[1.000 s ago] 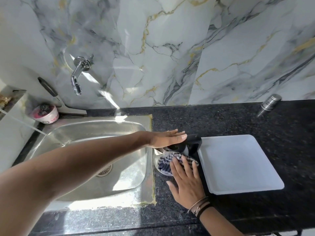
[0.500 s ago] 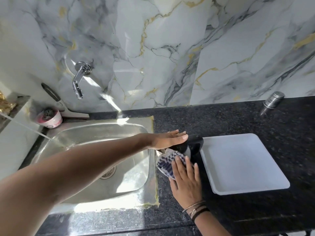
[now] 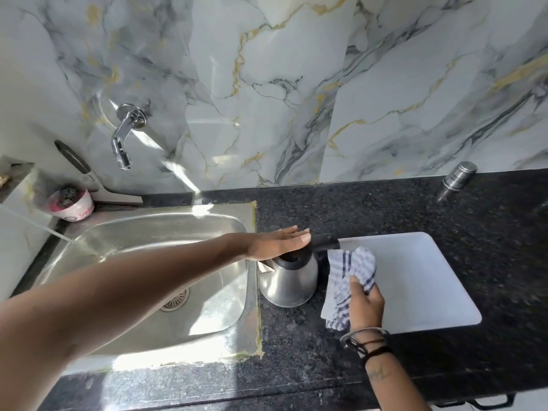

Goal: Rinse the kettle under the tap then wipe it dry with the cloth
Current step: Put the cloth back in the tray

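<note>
Now, kettle: the squat brushed-steel kettle (image 3: 292, 281) stands upright on the black speckled counter (image 3: 370, 209), between the steel sink (image 3: 142, 262) and the white tray (image 3: 430, 280).
Direction: its black handle (image 3: 324, 241) points away toward the tray.
Your left hand (image 3: 275, 243): flat, fingers extended, resting on the lid.
Your right hand (image 3: 366, 304): pinching the blue-checked white cloth (image 3: 348, 277) just beside the kettle.

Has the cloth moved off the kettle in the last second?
Yes. The cloth has shifted right, off the kettle, and now overlaps the white tray.
</note>
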